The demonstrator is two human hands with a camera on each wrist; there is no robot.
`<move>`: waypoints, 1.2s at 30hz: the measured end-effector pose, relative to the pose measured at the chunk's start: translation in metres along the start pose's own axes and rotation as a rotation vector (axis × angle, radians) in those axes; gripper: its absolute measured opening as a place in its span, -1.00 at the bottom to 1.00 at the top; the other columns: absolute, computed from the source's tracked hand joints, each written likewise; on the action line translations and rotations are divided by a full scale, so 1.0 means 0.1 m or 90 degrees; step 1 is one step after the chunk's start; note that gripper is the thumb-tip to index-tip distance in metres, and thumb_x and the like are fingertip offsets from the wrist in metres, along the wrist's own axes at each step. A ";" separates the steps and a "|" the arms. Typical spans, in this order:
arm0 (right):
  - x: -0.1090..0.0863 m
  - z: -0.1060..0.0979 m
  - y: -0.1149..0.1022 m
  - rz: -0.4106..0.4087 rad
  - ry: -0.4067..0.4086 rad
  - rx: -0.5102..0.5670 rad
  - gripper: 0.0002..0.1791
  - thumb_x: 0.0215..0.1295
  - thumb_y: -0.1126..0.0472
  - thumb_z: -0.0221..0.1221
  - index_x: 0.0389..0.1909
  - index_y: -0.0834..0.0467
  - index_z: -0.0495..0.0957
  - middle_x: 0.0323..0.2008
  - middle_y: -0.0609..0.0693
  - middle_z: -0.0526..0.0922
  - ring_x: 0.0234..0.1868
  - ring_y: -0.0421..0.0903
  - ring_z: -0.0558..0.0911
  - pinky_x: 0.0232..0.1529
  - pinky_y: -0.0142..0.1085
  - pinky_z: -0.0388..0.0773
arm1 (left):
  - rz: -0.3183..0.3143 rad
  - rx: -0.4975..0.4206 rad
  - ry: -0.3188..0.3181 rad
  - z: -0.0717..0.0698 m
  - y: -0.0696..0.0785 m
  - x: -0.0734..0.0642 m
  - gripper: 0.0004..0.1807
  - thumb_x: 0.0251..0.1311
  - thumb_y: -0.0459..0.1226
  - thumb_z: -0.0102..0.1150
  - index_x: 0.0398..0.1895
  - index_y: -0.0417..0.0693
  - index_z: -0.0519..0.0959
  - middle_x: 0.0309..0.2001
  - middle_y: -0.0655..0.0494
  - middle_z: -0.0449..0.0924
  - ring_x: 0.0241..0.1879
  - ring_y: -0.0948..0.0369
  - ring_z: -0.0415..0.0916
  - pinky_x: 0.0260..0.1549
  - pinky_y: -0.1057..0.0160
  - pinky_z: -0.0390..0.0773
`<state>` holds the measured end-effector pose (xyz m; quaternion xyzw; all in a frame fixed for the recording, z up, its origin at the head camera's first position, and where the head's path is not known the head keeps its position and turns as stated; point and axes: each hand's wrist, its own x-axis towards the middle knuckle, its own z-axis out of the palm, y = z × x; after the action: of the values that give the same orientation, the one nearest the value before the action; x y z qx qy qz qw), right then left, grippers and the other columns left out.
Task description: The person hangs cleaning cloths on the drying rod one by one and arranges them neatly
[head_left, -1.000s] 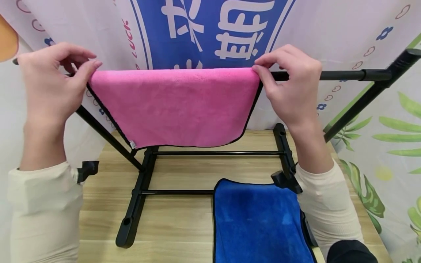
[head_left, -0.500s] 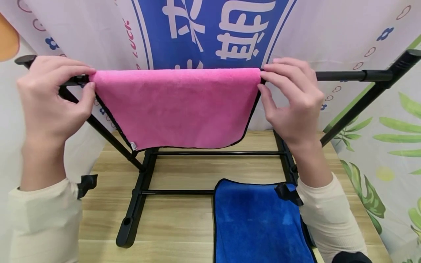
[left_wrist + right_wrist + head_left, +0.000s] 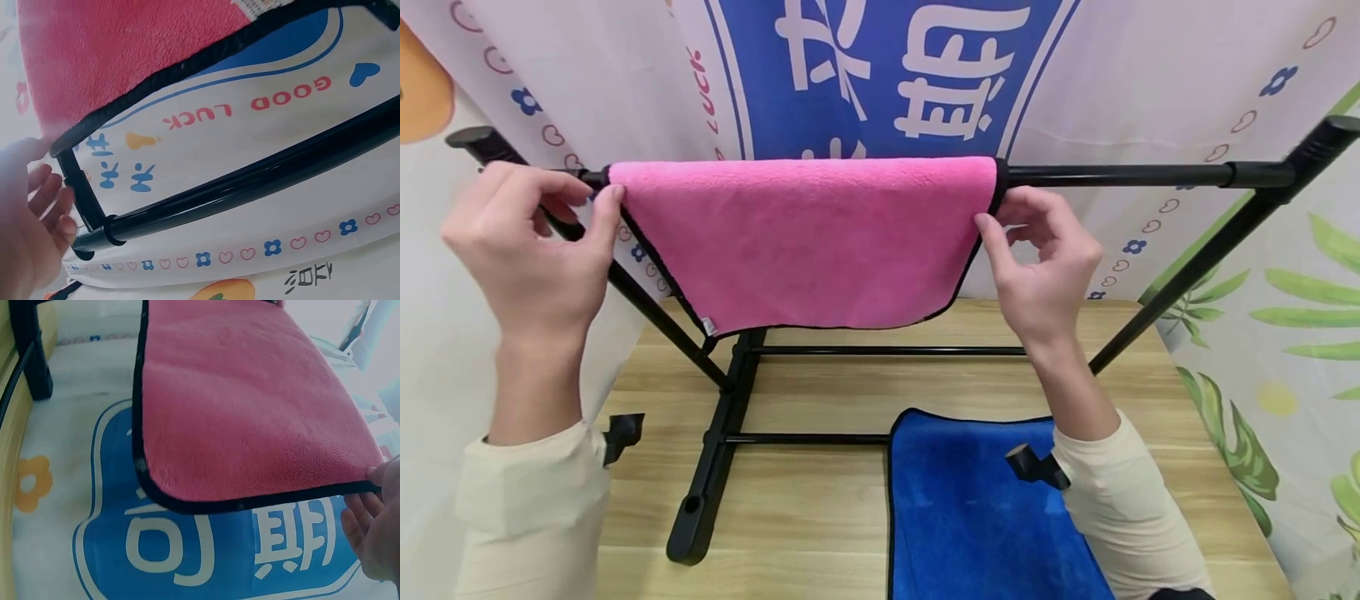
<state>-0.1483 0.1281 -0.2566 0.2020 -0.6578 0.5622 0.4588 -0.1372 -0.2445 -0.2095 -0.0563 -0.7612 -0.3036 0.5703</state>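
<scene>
Rectangular black-trimmed pink plush cloth (image 3: 808,246) hangs over black tubular bar (image 3: 1120,176), right hand (image 3: 1045,271), now lowered, pinching its 3 o'clock edge, left hand (image 3: 538,258), fingers relaxed, touching 10 o'clock, suggesting adjustment.

You're in home-style corner, exact kind unclear: wood-grain tabletop (image 3: 808,504) below you, lettered blue-and-white backdrop (image 3: 883,50), leaf-print hanging (image 3: 1292,333) at right.

Red "GOOD LUCK" (image 3: 258,104) marks the white backdrop (image 3: 1120,75); white Chinese characters (image 3: 958,63), including "期" (image 3: 278,534), stand on its blue panel (image 3: 884,50).
</scene>
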 end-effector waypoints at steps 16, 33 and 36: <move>0.05 0.02 -0.07 0.055 0.040 0.095 -0.81 0.10 0.55 0.42 -0.27 0.47 0.64 -0.35 -0.03 0.76 -0.39 -0.09 0.72 -0.24 -0.35 0.72 | -0.199 -0.252 -0.179 -0.07 -0.13 -0.08 -0.75 0.25 -0.52 0.22 -0.36 0.01 0.75 -0.51 0.36 0.69 -0.58 0.42 0.57 -0.44 0.58 0.56; 0.19 0.00 -0.17 -0.004 0.072 -0.003 -0.80 0.10 0.43 0.51 -0.32 0.45 0.72 -0.36 0.14 0.78 -0.37 -0.22 0.75 -0.31 -0.42 0.72 | -0.225 -0.485 0.039 0.01 0.02 0.05 -0.86 -0.03 -0.61 0.40 -0.39 -0.56 0.63 -0.56 -0.04 0.68 -0.60 0.21 0.58 -0.47 0.46 0.58; 0.22 -0.01 -0.18 -0.036 0.077 -0.058 -0.79 0.10 0.36 0.54 -0.33 0.41 0.75 -0.37 0.18 0.78 -0.35 -0.28 0.75 -0.29 -0.46 0.70 | -0.230 -0.478 0.055 0.04 0.04 0.06 -0.85 -0.01 -0.60 0.43 -0.42 -0.58 0.62 -0.57 -0.05 0.67 -0.62 0.20 0.56 -0.48 0.45 0.58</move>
<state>-0.1452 0.1291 -0.2281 0.1652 -0.6474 0.5298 0.5224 -0.1406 -0.2410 -0.2031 -0.1126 -0.5706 -0.6572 0.4794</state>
